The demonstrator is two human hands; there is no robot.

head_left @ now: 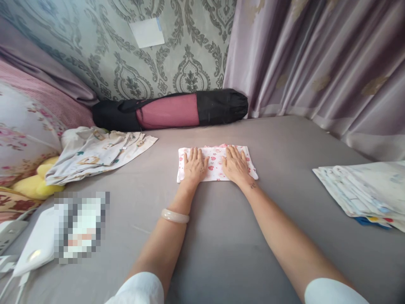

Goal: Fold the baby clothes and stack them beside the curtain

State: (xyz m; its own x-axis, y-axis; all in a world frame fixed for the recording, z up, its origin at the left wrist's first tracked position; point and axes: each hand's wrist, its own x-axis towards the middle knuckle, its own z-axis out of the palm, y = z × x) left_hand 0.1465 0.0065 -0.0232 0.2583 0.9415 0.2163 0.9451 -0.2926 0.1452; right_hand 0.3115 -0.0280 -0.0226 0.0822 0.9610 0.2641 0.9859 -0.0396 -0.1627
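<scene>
A folded white cloth [216, 165] with red and pink prints lies flat on the grey bed sheet [221, 236], a bit of pink showing at its far edge. My left hand [195, 166] rests palm down on its left part, fingers stretched out and pointing away from me. On the right part lies my right hand [234, 164], also flat with fingers extended. Neither hand grips the cloth; both press on its top. A pale bangle [175, 216] circles my left wrist.
A black and pink rolled bag [171, 110] lies along the wall. Patterned clothing [104, 154] is spread at left, near a yellow plush toy [36, 185]. A white device [39, 242] with cables and a power strip [11, 234] sit lower left. Folded cloths [363, 192] are stacked at right.
</scene>
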